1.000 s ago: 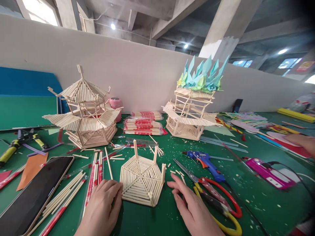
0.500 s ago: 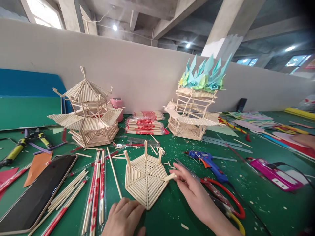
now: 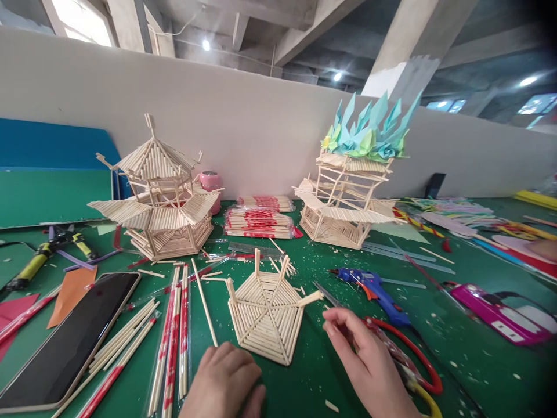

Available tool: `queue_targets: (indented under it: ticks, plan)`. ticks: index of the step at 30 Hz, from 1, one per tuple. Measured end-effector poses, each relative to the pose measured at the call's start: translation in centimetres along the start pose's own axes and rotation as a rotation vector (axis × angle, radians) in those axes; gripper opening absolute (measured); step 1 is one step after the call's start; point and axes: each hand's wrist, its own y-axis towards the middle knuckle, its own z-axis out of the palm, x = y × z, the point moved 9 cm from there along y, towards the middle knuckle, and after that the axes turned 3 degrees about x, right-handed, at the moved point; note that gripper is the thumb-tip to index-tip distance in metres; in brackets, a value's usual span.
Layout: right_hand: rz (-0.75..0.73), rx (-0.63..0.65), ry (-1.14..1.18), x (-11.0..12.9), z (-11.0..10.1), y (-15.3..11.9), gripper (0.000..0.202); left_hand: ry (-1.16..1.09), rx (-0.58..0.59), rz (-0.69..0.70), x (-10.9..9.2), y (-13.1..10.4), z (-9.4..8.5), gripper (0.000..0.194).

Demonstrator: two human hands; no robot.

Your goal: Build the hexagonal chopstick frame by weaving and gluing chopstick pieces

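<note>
A hexagonal base of pale sticks point(image 3: 268, 316) lies on the green table, with short upright posts at several corners. My left hand point(image 3: 226, 380) rests near its lower left edge, fingers curled down; whether anything is under them is hidden. Right of the base, my right hand point(image 3: 363, 354) hovers over the table with thumb and forefinger curved and a gap to the right post. Beside my left hand a single long stick point(image 3: 204, 305) lies on the table. A blue glue gun point(image 3: 374, 290) and red-handled scissors point(image 3: 420, 354) lie behind and beside my right hand.
Two stick pavilions point(image 3: 167, 215) point(image 3: 339, 203) stand at the back, the right one topped with blue paper. Wrapped stick bundles point(image 3: 259, 223) lie between them. A phone point(image 3: 72, 337) and loose sticks are left, a magenta power strip point(image 3: 500, 313) right.
The hexagonal base has turned a little and shifted slightly right. My right hand has moved back from its right post, and its fingers have curled in more.
</note>
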Motion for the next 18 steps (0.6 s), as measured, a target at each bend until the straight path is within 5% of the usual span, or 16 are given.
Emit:
queue_targets:
  ticks: [4, 8, 13, 18]
  plan:
    - [-0.227, 0.076, -0.021, 3.8, 1.6, -1.1, 0.010, 0.084, -0.047, -0.093, 2.4, 0.5, -2.2, 0.021]
    - [-0.462, 0.245, -0.134, 7.2, 5.1, -1.5, 0.040, 0.170, -0.079, -0.119, 3.5, 1.4, -2.8, 0.023]
    - [-0.511, 0.275, -0.274, 7.1, 6.7, -0.9, 0.034, 0.210, -0.132, -0.129, 4.5, 1.6, -3.7, 0.025]
    - [-0.671, 0.185, -0.227, 6.1, 5.3, -1.8, 0.029, 0.213, -0.192, -0.150, 5.7, 0.8, -4.8, 0.020]
